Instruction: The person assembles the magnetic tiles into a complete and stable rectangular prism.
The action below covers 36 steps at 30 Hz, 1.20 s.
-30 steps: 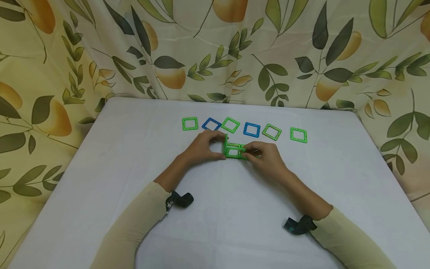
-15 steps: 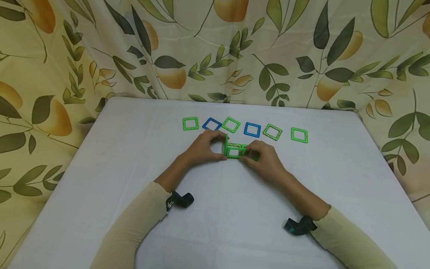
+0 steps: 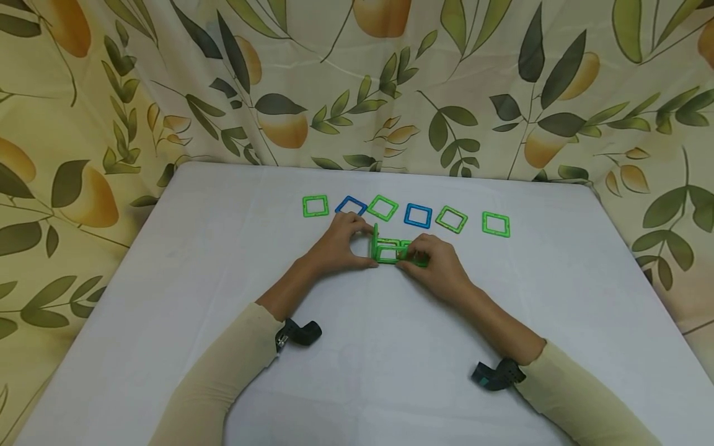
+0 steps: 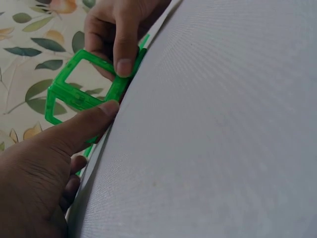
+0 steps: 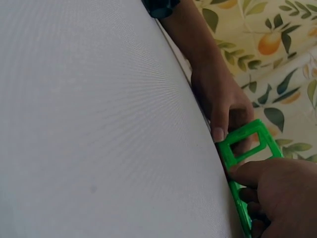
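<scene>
The step in hand looks like squaring up and joining the green square frames. To do it well, press the upright green frame (image 3: 374,244) lightly at its foot, so that it stands plumb, and bring the edges together along their whole length before letting go. Gentle, even pressure from both sides seems wiser than force, since a hard push toward 3 or 9 o'clock could tip or shear the joint.

The green frame structure (image 3: 387,261) sits on the white counter (image 3: 357,371), between the hands, with the row of loose green and blue square frames (image 3: 407,214) beyond it, spread from 10 to 2 o'clock.

The left hand (image 3: 338,243) is at 9 o'clock, its grip clamped on the upright frame, thumb to the near corner, forearm slanting in from 8. The right hand (image 3: 440,263) is at 3 o'clock, its grip clamped on the structure, thumb low on the near side, forearm coming from 4.
</scene>
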### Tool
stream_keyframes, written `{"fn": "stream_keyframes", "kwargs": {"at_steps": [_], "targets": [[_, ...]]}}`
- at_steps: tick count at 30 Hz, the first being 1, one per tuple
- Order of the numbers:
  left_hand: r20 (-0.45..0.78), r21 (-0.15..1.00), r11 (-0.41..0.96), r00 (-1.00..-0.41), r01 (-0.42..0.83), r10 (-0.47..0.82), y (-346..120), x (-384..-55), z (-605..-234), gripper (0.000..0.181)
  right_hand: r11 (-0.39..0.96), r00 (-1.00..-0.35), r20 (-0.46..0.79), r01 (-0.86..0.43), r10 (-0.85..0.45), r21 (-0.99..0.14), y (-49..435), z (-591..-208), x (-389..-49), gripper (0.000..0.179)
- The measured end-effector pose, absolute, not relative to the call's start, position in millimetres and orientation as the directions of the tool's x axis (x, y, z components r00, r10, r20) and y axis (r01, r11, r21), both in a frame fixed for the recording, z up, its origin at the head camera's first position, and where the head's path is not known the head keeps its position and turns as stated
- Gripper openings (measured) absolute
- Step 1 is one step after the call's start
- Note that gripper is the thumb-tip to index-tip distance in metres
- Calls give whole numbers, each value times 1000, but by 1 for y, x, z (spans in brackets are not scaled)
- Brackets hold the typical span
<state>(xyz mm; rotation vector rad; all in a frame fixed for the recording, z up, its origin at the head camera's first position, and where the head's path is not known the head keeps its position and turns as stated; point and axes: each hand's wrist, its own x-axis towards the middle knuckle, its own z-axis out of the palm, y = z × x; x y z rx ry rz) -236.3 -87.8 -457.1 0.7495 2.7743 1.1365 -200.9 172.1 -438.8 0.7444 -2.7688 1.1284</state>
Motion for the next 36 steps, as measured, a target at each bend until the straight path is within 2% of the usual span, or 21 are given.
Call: {"fn": "stream_keyframes", "kwargs": {"at_steps": [22,36], "targets": [[166,647,618,-874,446,457,-87,-234,-455,60,597,-881,238,-455,-408,-661,173,-440,-200,13],[138,654,625,-880,425,454,-87,-233,-453,60,583,-881,242,-453,-406,-674,173,-442,-202,12]]}}
